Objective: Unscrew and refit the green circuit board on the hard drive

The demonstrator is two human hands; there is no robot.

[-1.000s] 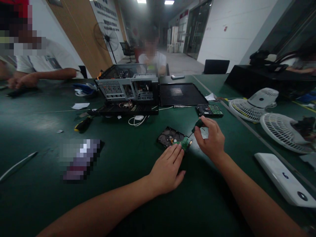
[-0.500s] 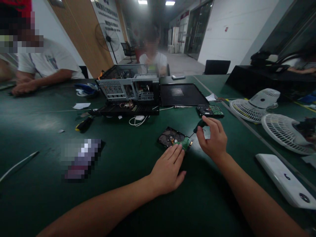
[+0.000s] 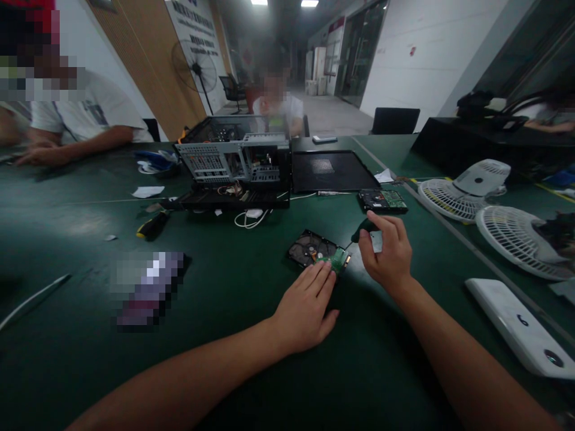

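A hard drive [image 3: 306,246] lies on the green table with its circuit-board side up. Its green circuit board [image 3: 340,257] shows at the right end. My left hand [image 3: 306,305] rests on the drive's near edge, fingers stretched out flat over part of the board. In my right hand [image 3: 389,251] is a screwdriver [image 3: 360,231] with a dark handle, pinched between thumb and fingers. The screwdriver's thin shaft slants down to the board's right end; the exact contact of its tip is too small to make out.
An opened computer case [image 3: 233,164] stands behind, beside a black side panel [image 3: 335,172]. A second hard drive [image 3: 383,202] lies beyond my right hand. White fan parts [image 3: 449,197] and a white device [image 3: 516,326] sit right. A yellow-black-handled tool [image 3: 153,225] lies left. Other people sit around the table.
My hands, the screwdriver and the hard drive keep nearly the same positions. At the far left, a co-worker's hands have shifted slightly.
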